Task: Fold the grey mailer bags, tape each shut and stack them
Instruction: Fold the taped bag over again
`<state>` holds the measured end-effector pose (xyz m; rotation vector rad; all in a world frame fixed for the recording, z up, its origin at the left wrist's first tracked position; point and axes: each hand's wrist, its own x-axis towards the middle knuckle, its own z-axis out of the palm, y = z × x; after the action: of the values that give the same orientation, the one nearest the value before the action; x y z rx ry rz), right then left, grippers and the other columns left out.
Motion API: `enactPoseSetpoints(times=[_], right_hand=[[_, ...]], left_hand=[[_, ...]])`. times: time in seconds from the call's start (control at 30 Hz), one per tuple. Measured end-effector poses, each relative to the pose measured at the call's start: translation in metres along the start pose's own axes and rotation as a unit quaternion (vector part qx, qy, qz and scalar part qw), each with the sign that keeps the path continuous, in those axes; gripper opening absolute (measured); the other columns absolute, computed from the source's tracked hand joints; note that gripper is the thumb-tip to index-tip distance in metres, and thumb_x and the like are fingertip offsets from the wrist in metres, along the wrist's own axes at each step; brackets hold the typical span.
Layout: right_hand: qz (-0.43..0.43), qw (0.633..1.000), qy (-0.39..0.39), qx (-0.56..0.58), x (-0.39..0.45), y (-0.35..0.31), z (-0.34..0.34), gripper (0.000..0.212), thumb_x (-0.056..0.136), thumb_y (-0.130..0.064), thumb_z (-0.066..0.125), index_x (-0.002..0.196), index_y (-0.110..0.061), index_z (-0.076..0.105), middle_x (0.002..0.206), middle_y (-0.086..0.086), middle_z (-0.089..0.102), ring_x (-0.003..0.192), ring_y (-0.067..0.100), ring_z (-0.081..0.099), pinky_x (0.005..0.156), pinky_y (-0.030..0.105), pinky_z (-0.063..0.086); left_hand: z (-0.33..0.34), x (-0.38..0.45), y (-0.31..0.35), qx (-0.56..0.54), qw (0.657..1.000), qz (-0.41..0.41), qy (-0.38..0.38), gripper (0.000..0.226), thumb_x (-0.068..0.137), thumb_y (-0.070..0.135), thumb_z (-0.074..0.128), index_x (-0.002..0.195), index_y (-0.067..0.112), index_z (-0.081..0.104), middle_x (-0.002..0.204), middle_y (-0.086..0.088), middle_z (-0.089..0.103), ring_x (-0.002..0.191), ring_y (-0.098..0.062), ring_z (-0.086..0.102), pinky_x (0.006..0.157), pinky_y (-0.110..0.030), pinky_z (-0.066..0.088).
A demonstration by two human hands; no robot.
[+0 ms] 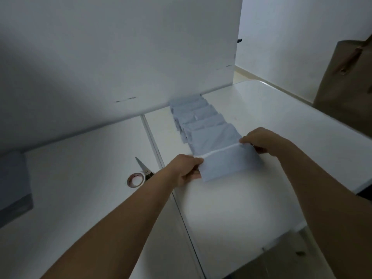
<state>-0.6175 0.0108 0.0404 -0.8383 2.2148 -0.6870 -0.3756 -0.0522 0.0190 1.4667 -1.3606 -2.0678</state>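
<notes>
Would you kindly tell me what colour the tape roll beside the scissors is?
The tape roll looks pale pinkish-white with a reddish inner rim, seen in the head view.

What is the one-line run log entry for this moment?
step: folding | both hands pinch grey plastic mailer bag at fold | row of folded grey bags behind | tape roll, scissors left, untouched

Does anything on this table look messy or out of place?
Slightly. The finished grey mailer bags lie in a slanting, overlapping row rather than a neat stack. The scissors and tape roll lie overlapped.
</notes>
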Motion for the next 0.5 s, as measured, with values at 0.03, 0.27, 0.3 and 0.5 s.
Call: enactPoseSetpoints(times=[0.03,0.27,0.3,0.5], right_hand=[[-0.019,0.995,0.031,-0.093,-0.001,-0.001,0.002,0.025,0.085,-0.027,0.069,0.09,-0.004,0.061,0.093,0.017,0.064,0.08,0.03,0.06,0.073,0.034,0.05],[-0.258,0.929,0.223,-0.142,-0.025,-0.018,0.071,0.025,0.085,-0.013,0.057,0.11,-0.008,0.06,0.115,0.018,0.053,0.105,0.039,0.052,0.088,0.043,0.043],[-0.271,0.924,0.216,-0.16,-0.026,-0.015,0.084,0.027,0.086,-0.015,0.057,0.112,-0.008,0.06,0.115,0.018,0.053,0.104,0.039,0.052,0.088,0.044,0.043],[-0.218,0.922,0.184,-0.261,-0.014,0.015,0.121,0.056,0.098,-0.048,0.029,0.147,-0.022,0.033,0.156,0.011,0.025,0.141,0.036,0.025,0.115,0.048,0.02]], left_hand=[[0.0,-0.003,0.0,0.046,0.999,0.007,0.002,0.029,0.097,0.014,0.058,0.113,-0.01,0.061,0.085,-0.015,0.069,0.065,-0.017,0.068,0.055,-0.024,0.058],[-0.006,0.002,0.01,0.61,0.674,0.373,0.186,0.039,0.099,0.025,0.046,0.134,0.008,0.048,0.132,-0.013,0.048,0.115,-0.03,0.051,0.088,-0.037,0.04],[-0.003,0.007,0.011,0.637,0.64,0.401,0.155,0.048,0.1,0.028,0.045,0.144,0.011,0.039,0.146,-0.011,0.039,0.13,-0.028,0.041,0.099,-0.04,0.034],[-0.003,0.043,-0.015,0.744,0.574,0.336,0.066,0.073,0.095,0.063,0.008,0.156,0.024,-0.001,0.163,0.001,-0.012,0.15,-0.018,-0.008,0.12,-0.05,0.0]])
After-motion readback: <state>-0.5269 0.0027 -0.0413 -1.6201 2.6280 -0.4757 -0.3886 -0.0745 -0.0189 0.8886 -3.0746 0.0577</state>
